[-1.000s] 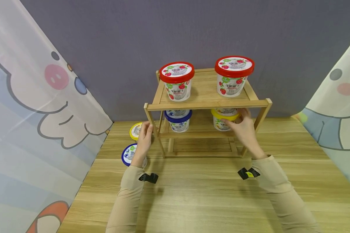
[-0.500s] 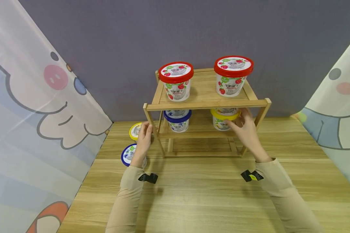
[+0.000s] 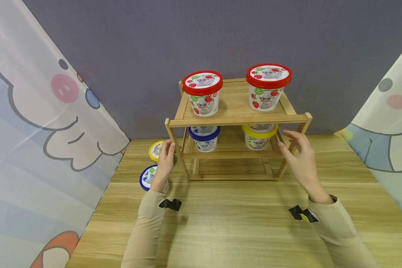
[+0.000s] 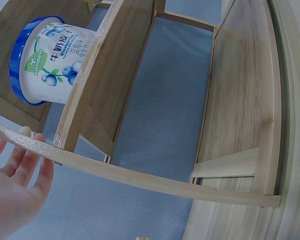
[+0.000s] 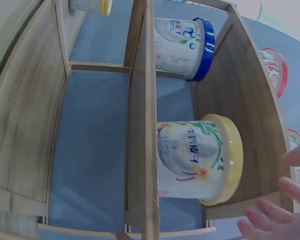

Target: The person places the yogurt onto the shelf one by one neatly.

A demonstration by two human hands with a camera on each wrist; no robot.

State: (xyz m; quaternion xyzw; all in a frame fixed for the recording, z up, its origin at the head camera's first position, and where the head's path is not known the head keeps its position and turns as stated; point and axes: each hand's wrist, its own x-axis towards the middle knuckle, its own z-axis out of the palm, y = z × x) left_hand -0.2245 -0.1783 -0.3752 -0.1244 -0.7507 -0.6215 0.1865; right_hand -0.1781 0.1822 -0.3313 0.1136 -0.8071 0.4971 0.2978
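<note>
A wooden shelf rack (image 3: 236,154) stands on the table, with two red-lidded tubs (image 3: 204,104) on its top board. On the middle board sit a blue-lidded tub (image 3: 205,143) at left and a yellow-lidded tub (image 3: 257,141) at right. My left hand (image 3: 165,162) holds the rack's left front post, fingertips showing past its edge in the left wrist view. Just outside the right front post, my right hand (image 3: 303,160) is apart from the yellow-lidded tub, fingers loosely bent around nothing. That tub (image 5: 195,160) stands upright on the board, its vanilla-flower label facing out.
Left of the rack, another yellow-lidded tub (image 3: 155,150) and another blue-lidded tub (image 3: 148,176) stand on the wooden table (image 3: 227,223), partly behind my left hand. A grey wall (image 3: 147,74) rises behind, with cartoon-printed curtains (image 3: 30,156) on both sides.
My right hand has let go of the yellow-lidded tub and drawn back to the right, out of the rack. The tub stays on the middle board. My left hand has not moved.
</note>
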